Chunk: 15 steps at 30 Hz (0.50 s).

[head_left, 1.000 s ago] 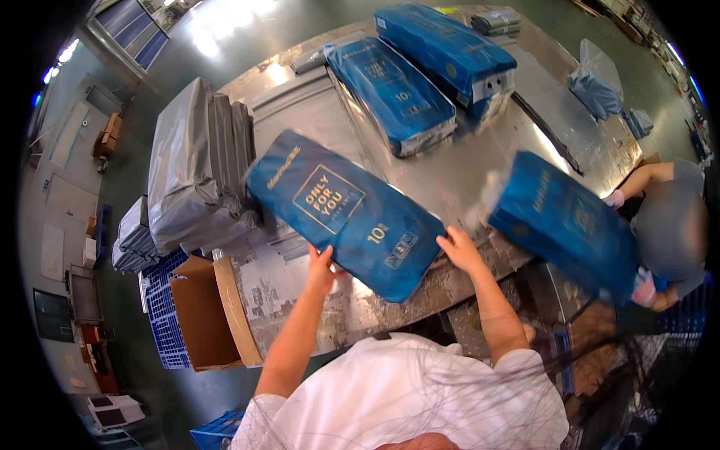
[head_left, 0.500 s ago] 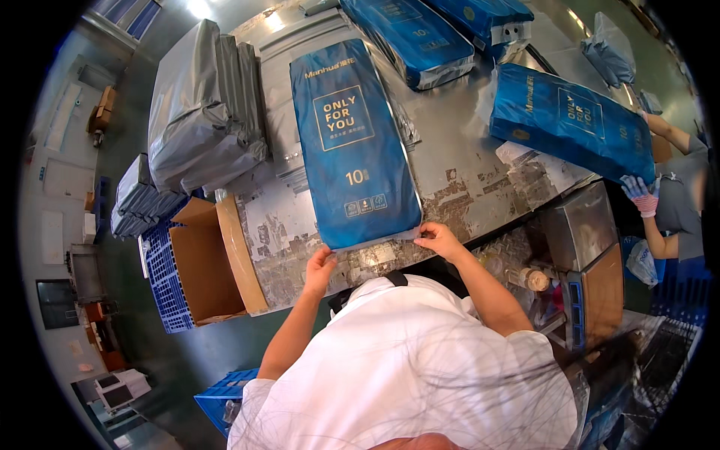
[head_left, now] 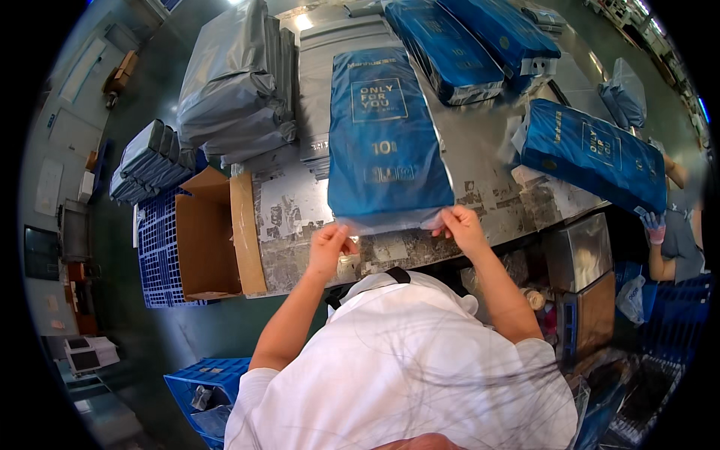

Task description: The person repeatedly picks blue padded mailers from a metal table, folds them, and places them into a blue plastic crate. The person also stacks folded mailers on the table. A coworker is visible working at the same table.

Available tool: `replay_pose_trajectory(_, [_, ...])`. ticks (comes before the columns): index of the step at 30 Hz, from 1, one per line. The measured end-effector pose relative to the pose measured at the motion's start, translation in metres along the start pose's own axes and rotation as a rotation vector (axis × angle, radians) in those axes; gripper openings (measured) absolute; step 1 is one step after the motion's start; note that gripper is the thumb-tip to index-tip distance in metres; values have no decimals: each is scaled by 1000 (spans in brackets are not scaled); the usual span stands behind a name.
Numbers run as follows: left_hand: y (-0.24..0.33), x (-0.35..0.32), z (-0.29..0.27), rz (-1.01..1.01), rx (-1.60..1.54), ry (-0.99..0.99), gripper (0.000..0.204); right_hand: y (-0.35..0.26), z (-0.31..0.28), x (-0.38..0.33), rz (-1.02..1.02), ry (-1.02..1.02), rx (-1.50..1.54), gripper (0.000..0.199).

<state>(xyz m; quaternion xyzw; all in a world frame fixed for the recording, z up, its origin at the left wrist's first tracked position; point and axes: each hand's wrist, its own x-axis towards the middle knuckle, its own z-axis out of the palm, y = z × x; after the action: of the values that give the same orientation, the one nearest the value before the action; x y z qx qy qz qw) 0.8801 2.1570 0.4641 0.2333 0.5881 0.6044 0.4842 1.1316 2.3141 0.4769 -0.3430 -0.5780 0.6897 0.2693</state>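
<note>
A long blue plastic-wrapped package [head_left: 386, 142] with gold print lies on the worn metal table, its short end toward me. At that near end a strip of clear film sticks out. My left hand [head_left: 328, 247] pinches the film's left corner between thumb and fingers. The right corner is pinched by my right hand [head_left: 459, 228]. The film stretches between the two hands, a little above the table's near edge. Under the package's left side lies a flat stack of grey plastic bags [head_left: 319, 97].
Bulky grey bags [head_left: 232, 75] stand at the far left beside an open cardboard box [head_left: 206, 251]. More blue packages [head_left: 450, 56] lie at the back. On the right, a co-worker's gloved hand [head_left: 654, 227] touches another blue package [head_left: 592, 154]. A blue crate [head_left: 206, 371] stands below left.
My hands have drawn the film at the near end out wider, and the right hand has risen slightly. The whole view has shifted, so the table's things sit further right.
</note>
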Motion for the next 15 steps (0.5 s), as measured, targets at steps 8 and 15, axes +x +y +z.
replay_pose_trajectory(8, [131, 21, 21, 268, -359, -46, 16, -121, 28, 32, -246, 6, 352, 22])
replay_pose_trajectory(15, [139, 27, 16, 220, -417, -94, 18, -127, 32, 34, -164, -30, 582, 19])
